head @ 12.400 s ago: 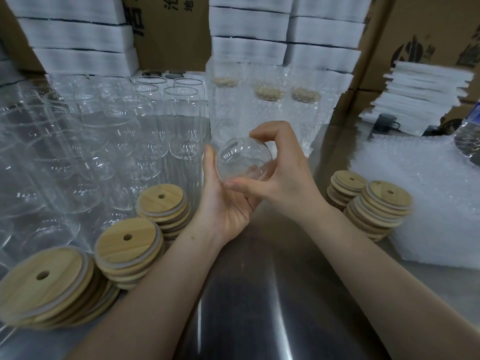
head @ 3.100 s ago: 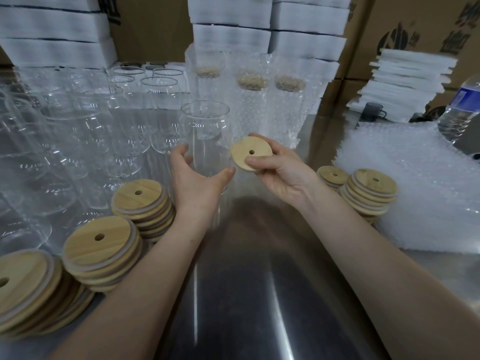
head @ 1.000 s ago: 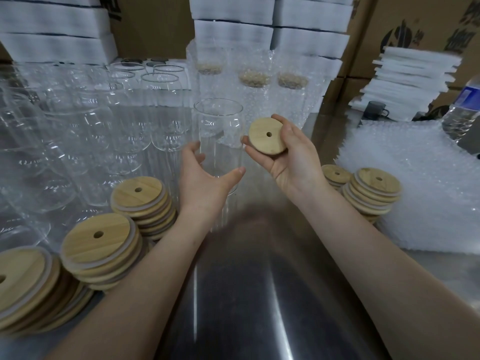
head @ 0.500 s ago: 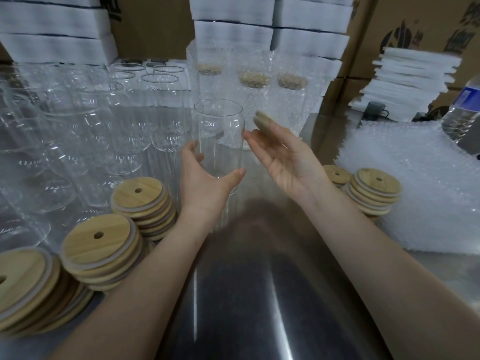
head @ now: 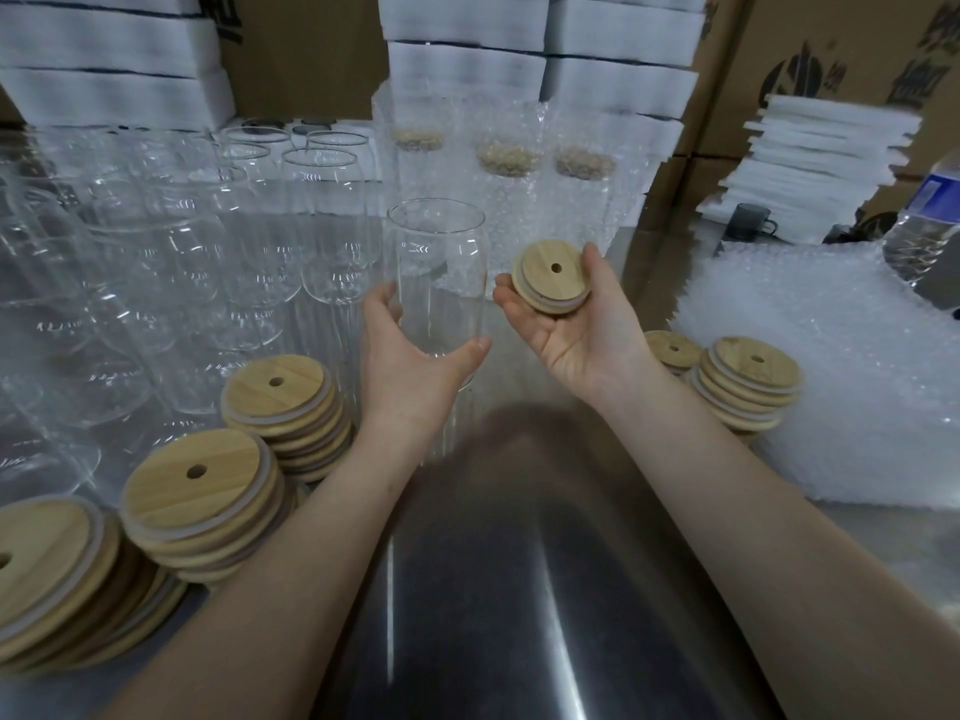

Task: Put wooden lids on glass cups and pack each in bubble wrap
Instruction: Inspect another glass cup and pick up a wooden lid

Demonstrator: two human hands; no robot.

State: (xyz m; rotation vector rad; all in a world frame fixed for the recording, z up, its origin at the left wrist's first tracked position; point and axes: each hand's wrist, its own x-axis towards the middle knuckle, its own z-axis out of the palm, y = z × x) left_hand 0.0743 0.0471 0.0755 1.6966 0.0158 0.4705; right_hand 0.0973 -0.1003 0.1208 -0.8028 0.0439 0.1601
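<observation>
The left hand (head: 410, 366) grips the upright cup (head: 439, 267) low round its body on the desk (head: 519, 589), a sensible hold for slick, breakable glass, while the right hand (head: 576, 335), fingers curled, cradles a light, stiff lid (head: 553, 275) by its edge just beside the cup's mouth.

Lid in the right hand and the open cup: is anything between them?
In the head view, only fingertips of the right hand holding the lid reach into the gap; otherwise it is bare up to the cup in the left hand.
</observation>
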